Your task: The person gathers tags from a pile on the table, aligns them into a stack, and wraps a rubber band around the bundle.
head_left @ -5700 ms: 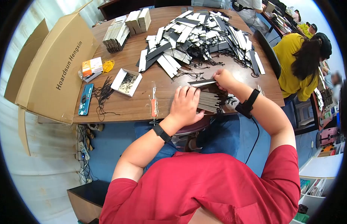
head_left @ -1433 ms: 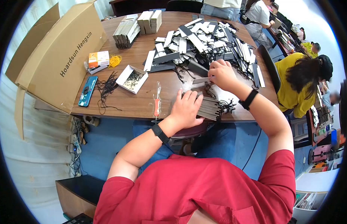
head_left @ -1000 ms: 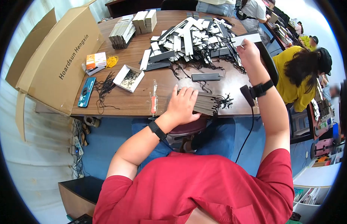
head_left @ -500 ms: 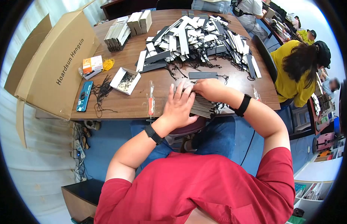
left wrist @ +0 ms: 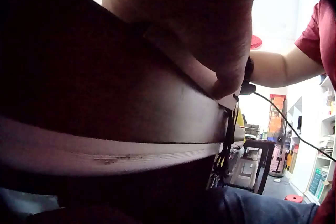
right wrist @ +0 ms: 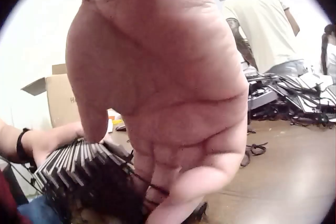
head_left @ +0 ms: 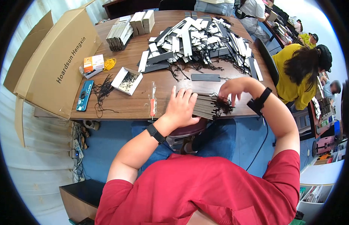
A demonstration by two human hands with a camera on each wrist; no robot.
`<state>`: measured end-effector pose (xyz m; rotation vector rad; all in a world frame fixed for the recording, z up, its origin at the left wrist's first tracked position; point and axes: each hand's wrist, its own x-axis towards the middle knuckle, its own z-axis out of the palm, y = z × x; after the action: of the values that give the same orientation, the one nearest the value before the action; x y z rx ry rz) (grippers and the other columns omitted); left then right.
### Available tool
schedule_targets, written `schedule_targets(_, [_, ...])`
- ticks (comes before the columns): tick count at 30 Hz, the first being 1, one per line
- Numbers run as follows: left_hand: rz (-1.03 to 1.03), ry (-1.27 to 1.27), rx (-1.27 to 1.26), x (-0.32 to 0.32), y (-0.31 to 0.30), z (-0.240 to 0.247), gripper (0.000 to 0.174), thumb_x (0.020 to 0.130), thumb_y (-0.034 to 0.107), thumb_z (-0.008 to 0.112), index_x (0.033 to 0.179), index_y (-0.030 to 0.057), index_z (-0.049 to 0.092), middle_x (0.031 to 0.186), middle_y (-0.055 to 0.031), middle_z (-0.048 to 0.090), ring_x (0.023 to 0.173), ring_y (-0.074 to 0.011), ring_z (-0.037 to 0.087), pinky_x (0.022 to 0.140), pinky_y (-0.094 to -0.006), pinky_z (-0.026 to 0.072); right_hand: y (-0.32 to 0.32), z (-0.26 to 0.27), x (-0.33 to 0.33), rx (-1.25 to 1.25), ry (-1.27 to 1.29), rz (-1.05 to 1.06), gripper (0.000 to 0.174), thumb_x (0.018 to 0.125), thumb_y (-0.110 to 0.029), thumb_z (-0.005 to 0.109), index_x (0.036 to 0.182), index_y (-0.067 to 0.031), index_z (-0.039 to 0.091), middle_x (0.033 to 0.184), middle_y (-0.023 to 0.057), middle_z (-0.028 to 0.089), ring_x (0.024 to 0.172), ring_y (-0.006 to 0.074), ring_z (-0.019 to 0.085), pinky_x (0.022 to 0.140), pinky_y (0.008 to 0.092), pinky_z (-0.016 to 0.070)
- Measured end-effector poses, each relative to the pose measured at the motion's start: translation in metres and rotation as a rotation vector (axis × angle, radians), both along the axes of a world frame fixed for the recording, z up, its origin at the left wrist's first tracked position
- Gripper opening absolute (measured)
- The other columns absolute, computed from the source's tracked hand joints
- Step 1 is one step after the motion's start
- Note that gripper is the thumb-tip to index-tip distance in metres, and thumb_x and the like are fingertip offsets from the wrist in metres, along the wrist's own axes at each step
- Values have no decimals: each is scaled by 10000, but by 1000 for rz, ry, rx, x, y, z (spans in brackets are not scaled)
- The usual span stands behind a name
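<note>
A row of strip-shaped hang tags [head_left: 205,105] stands on edge near the table's front, their black cords [head_left: 224,106] bunched at the right end. My left hand [head_left: 181,107] rests against the row's left end, fingers extended and spread, thumb along the near side. Over the cords hovers my right hand [head_left: 234,90], its fingers loosely bent downward. In the right wrist view, a few cords pass by the fingers [right wrist: 202,182] of that hand. A single dark hang tag [head_left: 205,77] lies flat just beyond the row.
A large heap of white and dark hang tags [head_left: 186,41] covers the table's far side. Left are banded stacks [head_left: 119,34], a white box [head_left: 126,80] of small black pieces, loose cords [head_left: 102,89], a phone [head_left: 84,96] and an orange-handled tool [head_left: 153,107].
The right hand carried a white tag from the heap's right side to the row beside the left hand, then moved right to the cords without it. The left hand stays at the row.
</note>
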<state>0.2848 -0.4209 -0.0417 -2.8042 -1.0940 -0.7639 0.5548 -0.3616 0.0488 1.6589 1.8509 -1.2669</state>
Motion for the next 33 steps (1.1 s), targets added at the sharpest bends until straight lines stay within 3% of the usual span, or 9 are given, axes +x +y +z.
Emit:
schedule_targets(3, [-3, -16, 1, 1, 1, -2, 874, 586, 478, 811, 1258, 11, 505, 1222, -147, 500, 1172, -336, 466, 1074, -632, 292, 49, -26, 20, 428, -142, -134, 260, 896, -245, 578, 982, -30, 698, 775, 104, 719, 774, 244, 727, 624, 405, 564])
schedule_targets(6, [-2, -5, 6, -1, 0, 1, 902, 596, 484, 806, 1294, 5, 495, 1226, -150, 505, 1176, -338, 466, 1079, -632, 286, 37, -41, -11, 1175, -59, 322, 242, 824, -217, 691, 1001, -55, 664, 974, 120, 681, 957, 342, 652, 839, 439, 531])
schedule_targets(12, [9, 67, -37, -1, -1, 6, 911, 615, 494, 797, 1322, 4, 499, 1247, -157, 515, 1194, -342, 465, 1094, -626, 269, 38, -62, -24, 1068, -260, 503, 133, 827, -171, 665, 886, -56, 631, 877, 122, 657, 881, 308, 667, 793, 429, 537])
schedule_targets(17, [7, 51, -33, -2, -2, 7, 876, 631, 502, 789, 1309, 15, 523, 1365, -186, 449, 1313, -388, 374, 1119, -631, 225, 32, -42, -36, 888, 274, 71, 203, 872, -212, 634, 898, -11, 649, 848, 207, 647, 798, 412, 625, 702, 471, 489])
schedule_targets(20, [-9, 26, -10, -2, -1, 9, 862, 640, 506, 784, 1299, 12, 530, 1421, -203, 399, 1366, -422, 304, 1124, -644, 199, 23, -51, -49, 688, 279, 474, 220, 892, -231, 625, 905, -15, 666, 844, 220, 662, 803, 419, 626, 723, 468, 497])
schedule_targets(24, [-20, 51, -82, -2, 3, 7, 869, 639, 507, 785, 1303, 11, 525, 1356, -201, 461, 1300, -393, 394, 1112, -644, 223, 62, -25, -55, 275, 310, 529, 258, 892, -263, 624, 959, -27, 705, 891, 125, 729, 813, 237, 691, 735, 393, 536])
schedule_targets(25, [-28, 61, -109, -3, 3, 6, 873, 638, 508, 785, 1305, 9, 523, 1338, -200, 477, 1281, -386, 416, 1109, -643, 231, 77, -20, -62, 292, 214, 281, 315, 896, -321, 625, 891, -18, 709, 900, 107, 738, 767, 144, 687, 653, 353, 553])
schedule_targets(27, [-32, 35, -60, -3, 3, 3, 893, 634, 508, 787, 1319, 5, 511, 1306, -195, 500, 1245, -373, 447, 1102, -638, 246, 99, -20, -78, 659, 223, -330, 494, 905, -442, 606, 788, 31, 688, 771, 163, 709, 529, 187, 661, 502, 326, 548])
schedule_targets(33, [-13, 39, -11, -1, 2, 4, 924, 628, 506, 789, 1336, -6, 489, 1278, -189, 508, 1216, -366, 463, 1092, -625, 267, 124, -32, -97, 753, 479, -671, 315, 871, -277, 707, 880, 39, 702, 731, 107, 705, 522, 184, 664, 541, 311, 545])
